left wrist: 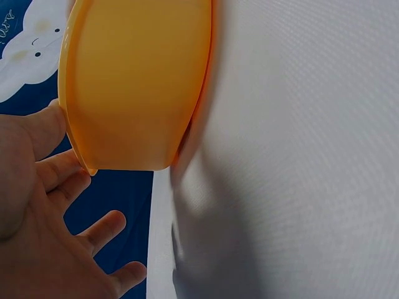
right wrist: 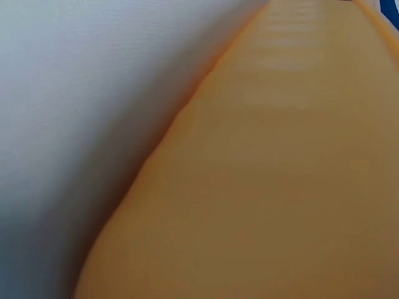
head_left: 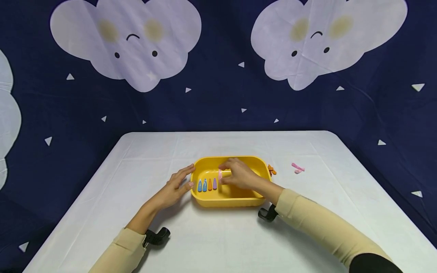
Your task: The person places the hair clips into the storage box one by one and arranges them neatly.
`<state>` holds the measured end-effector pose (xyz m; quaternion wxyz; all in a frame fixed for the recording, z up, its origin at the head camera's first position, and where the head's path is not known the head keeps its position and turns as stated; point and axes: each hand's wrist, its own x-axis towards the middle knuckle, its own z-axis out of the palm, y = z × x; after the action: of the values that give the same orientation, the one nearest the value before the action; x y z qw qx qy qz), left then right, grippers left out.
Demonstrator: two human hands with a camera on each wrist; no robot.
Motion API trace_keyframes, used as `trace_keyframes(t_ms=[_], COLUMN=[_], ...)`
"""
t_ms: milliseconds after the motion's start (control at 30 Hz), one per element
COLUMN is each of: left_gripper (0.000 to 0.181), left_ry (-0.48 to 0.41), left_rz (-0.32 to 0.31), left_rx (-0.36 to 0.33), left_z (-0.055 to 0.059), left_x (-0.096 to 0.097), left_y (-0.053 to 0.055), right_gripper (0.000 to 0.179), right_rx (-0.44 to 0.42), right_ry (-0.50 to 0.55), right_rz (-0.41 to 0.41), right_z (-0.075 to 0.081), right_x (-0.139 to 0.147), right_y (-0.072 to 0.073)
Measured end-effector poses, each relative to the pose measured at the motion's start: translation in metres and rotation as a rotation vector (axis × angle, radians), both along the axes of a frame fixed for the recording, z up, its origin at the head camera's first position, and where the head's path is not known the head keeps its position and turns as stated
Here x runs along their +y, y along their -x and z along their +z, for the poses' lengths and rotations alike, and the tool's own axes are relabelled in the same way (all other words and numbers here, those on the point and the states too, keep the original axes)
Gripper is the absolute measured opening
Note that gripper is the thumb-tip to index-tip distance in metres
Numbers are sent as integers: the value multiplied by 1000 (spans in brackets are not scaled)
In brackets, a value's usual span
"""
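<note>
A row of small snap hair clips [head_left: 209, 184], blue, orange and purple, lies along the left part of a yellow plastic basin [head_left: 225, 203]. My right hand [head_left: 241, 174] reaches inside, thumb and fingertips pinching a slim pink hair clip [head_left: 220, 176] just right of the purple one; the fingers partly cover it. At the basin's left end, my left hand [head_left: 175, 188] touches the rim with thumb and fingertips, its other fingers spread, as the left wrist view also shows. The right wrist view holds only the basin's outer wall [right wrist: 262, 187], and the right hand is hidden there.
Orange clips [head_left: 272, 170] lie on the white table [head_left: 164, 151] against the basin's right side. Further right are a few pink pieces [head_left: 297, 167]. A dark blue cloth with clouds [head_left: 218, 102] hangs behind the table. Each wrist carries a black camera mount [head_left: 157, 237].
</note>
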<state>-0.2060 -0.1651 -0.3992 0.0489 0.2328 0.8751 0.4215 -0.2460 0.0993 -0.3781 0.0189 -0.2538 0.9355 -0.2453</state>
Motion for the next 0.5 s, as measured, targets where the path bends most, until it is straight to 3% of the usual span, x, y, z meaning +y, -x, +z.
trace_keyframes(t_ms=[500], left_gripper=[51], left_ry=[-7], left_rz=[4], left_rx=[3], left_z=[0], left_x=[0], left_y=[0], right_gripper=[46], right_rx=[-33], right_ry=[-48], right_rz=[33], right_z=[-18], right_x=[-9], right_y=[7])
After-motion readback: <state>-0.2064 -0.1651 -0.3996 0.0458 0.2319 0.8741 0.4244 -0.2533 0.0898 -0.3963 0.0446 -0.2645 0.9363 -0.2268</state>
